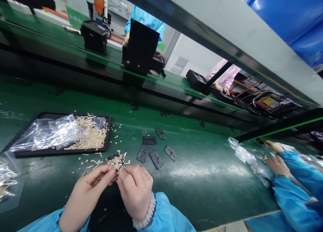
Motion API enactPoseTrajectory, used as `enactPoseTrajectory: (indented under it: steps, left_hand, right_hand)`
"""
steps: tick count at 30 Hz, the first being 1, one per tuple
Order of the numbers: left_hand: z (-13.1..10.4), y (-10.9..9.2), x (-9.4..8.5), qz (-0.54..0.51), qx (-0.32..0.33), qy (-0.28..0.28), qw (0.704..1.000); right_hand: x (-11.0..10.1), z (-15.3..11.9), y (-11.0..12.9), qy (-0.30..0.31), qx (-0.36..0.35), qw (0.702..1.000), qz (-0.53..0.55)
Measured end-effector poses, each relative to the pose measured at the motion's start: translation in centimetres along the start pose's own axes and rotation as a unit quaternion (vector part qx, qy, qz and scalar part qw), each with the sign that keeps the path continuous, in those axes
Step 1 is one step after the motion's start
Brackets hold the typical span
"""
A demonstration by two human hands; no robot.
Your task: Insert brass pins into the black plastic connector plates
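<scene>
My left hand (87,194) and my right hand (136,188) meet low at the centre left, both closed in a pinch with their fingertips nearly touching. Whatever sits between the fingers is too small and covered to make out. Just beyond the fingertips is a small heap of beige strips (117,160) with something black partly showing under it. To the right, several flat black plastic plates (156,159) with slots and holes lie scattered on the green bench (202,178).
A black tray (108,134) at left holds a clear plastic bag (47,132) and many loose beige strips (93,134). Another bag (10,178) lies at the left edge. A co-worker's hands (277,163) work at right. A raised shelf (174,80) carrying black devices runs behind.
</scene>
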State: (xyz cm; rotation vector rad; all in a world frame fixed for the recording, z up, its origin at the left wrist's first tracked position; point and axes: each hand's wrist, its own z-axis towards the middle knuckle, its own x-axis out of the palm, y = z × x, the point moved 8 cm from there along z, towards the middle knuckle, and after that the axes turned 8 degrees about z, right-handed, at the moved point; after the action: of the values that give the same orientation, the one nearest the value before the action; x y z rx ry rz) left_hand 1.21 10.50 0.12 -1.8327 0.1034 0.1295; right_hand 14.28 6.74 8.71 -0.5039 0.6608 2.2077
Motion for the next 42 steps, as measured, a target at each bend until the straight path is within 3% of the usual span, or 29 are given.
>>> enactPoseTrajectory:
  steps: [5,9,14,19,21,23,25,28,31,34,37,39,42]
  left_hand:
    - [0.2,-1.5,-1.4,0.026,0.090,-0.053,0.994]
    - [-0.7,-3.7,-2.3,0.085,0.210,-0.092,0.970]
    - [-2.7,-5.9,-2.4,0.177,0.359,-0.090,0.912]
    - [-4.0,-6.7,-2.0,0.287,0.474,-0.051,0.831]
    - [-4.2,-6.7,-2.1,0.305,0.493,-0.048,0.813]
    - [-4.0,-6.5,-2.7,0.286,0.477,-0.057,0.829]
    - [-3.2,-5.8,-3.8,0.245,0.421,-0.069,0.870]
    - [-1.6,-4.1,-5.5,0.182,0.287,-0.067,0.938]
    - [-0.6,-2.5,-7.1,0.115,0.139,-0.095,0.979]
    - [-0.3,-1.9,-8.2,0.066,0.050,-0.141,0.986]
    - [0.1,-1.9,-8.4,0.057,0.030,-0.154,0.986]
    - [0.3,-1.7,-8.8,0.054,0.030,-0.167,0.984]
    - [0.7,-1.4,-9.5,0.048,0.039,-0.183,0.981]
  right_hand:
    - [-0.4,0.7,-0.4,0.037,0.065,0.993,0.092]
    - [-0.7,1.0,-0.7,0.048,0.114,0.975,0.183]
    - [0.0,1.3,-0.7,0.085,0.122,0.966,0.209]
    - [0.7,1.9,0.4,0.134,0.044,0.979,0.147]
    - [1.1,2.2,0.8,0.146,0.029,0.978,0.148]
    - [1.4,2.5,0.8,0.142,0.044,0.973,0.179]
    - [1.8,2.7,0.4,0.136,0.089,0.959,0.233]
    - [2.8,3.5,-1.1,0.124,0.169,0.935,0.285]
    - [5.1,5.2,-3.1,0.155,0.221,0.933,0.236]
    - [9.4,7.4,-4.6,0.251,0.223,0.929,0.156]
    - [13.1,8.9,-4.8,0.308,0.186,0.920,0.155]
    - [13.9,9.1,-4.2,0.328,0.160,0.916,0.166]
    - [12.5,8.1,-2.6,0.320,0.137,0.919,0.185]
